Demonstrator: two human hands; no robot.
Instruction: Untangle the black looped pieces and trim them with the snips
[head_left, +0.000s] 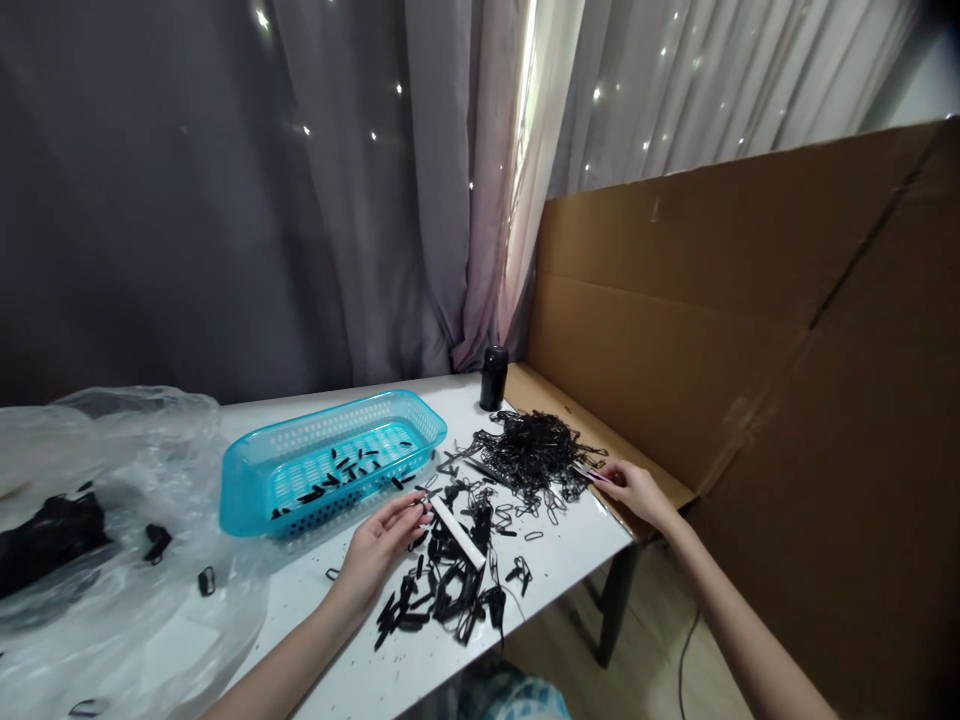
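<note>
- Right of centre: a slim metallic tool (pixel 588 472) is pinched by the right hand (pixel 637 490).
- Lower centre: the left hand (pixel 385 541) is half curled; its hold cannot be told.

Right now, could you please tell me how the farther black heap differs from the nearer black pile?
The farther heap is a dense tangle of thin loops, while the nearer pile includes chunkier, solid-looking pieces. The farther heap is mounded; the nearer pile lies flatter and looser. Both look mostly black.
</note>
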